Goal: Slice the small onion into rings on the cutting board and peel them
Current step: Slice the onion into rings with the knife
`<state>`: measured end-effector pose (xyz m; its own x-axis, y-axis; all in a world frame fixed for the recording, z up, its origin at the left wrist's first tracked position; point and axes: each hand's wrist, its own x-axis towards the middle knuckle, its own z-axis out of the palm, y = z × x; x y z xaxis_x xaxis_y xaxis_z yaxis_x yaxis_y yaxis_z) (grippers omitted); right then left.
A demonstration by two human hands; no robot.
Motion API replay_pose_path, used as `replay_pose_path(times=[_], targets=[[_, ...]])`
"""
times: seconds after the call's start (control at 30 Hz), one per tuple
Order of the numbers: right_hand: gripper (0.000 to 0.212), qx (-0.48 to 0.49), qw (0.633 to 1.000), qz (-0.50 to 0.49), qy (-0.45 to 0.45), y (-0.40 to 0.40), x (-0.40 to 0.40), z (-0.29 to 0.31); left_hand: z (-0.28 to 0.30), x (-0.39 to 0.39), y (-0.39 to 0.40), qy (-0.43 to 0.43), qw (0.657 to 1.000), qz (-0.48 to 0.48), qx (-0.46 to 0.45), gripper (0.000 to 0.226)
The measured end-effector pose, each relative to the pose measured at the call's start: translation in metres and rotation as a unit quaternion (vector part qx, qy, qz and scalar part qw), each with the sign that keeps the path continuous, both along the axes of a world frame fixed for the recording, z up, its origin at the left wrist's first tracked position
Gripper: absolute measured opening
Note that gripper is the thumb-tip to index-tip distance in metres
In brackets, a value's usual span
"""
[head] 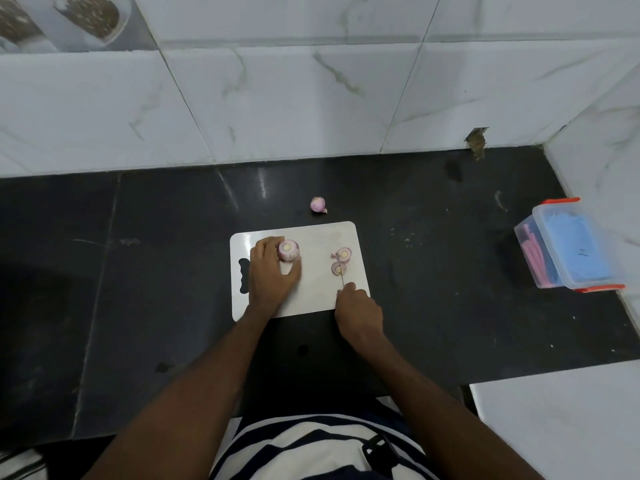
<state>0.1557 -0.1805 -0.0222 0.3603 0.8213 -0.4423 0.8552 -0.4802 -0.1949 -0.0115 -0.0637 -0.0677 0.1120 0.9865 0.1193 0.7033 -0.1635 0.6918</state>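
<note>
On the white cutting board (311,299), the left hand (268,271) curls around the cut onion (288,250) near the left edge, cut face up. The right hand (358,311) grips a thin knife (342,277) at the near right corner, its blade touching two slices (341,261). Another onion (318,205) lies on the black counter (138,271) beyond the far edge.

Small onion (288,250) sits on its side, left-centre of the white cutting board (322,237), cut face up w/ purple skin & pale core showing. Two cut rings (341,261) lie flat near the board's right edge, touching each other, purple rims, thin skin wisps attached.
</note>
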Motion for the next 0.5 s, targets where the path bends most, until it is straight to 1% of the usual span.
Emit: replay_pose_path(times=[0.07, 0.1, 0.17, 0.23, 0.27, 0.33, 0.43, 0.5], targets=[[0.032, 0.008, 0.999, 0.041, 0.007, 0.002, 0.002, 0.001, 0.012, 0.009, 0.006, 0.038, 0.999, 0.022, 0.017, 0.069], [0.033, 0.012, 0.999, 0.049, 0.015, 0.002, 0.002, 0.001, 0.019, 0.015, 0.013, 0.044, 0.998, 0.024, 0.027, 0.069], [0.034, 0.012, 0.999, 0.044, 0.026, 0.004, 0.005, 0.001, 0.028, 0.032, 0.030, 0.032, 0.999, 0.007, 0.042, 0.056], [0.034, 0.007, 0.999, 0.037, 0.034, 0.006, 0.007, 0.002, 0.034, 0.050, 0.048, 0.002, 0.999, -0.021, 0.029, 0.042], [0.034, 0.005, 0.999, 0.037, 0.036, 0.006, 0.009, 0.003, 0.036, 0.058, 0.057, -0.011, 0.999, -0.042, 0.013, 0.039], [0.034, 0.004, 0.999, 0.040, 0.037, 0.007, 0.010, 0.005, 0.038, 0.073, 0.076, -0.009, 0.996, -0.091, -0.024, 0.044], [0.034, -0.005, 0.998, 0.047, 0.044, 0.005, 0.011, 0.005, 0.032, 0.088, 0.107, 0.071, 0.981, -0.170, -0.060, 0.058], [0.034, -0.012, 0.998, 0.045, 0.043, 0.003, 0.013, 0.005, 0.026, 0.093, 0.123, 0.118, 0.967, -0.215, -0.063, 0.055]])
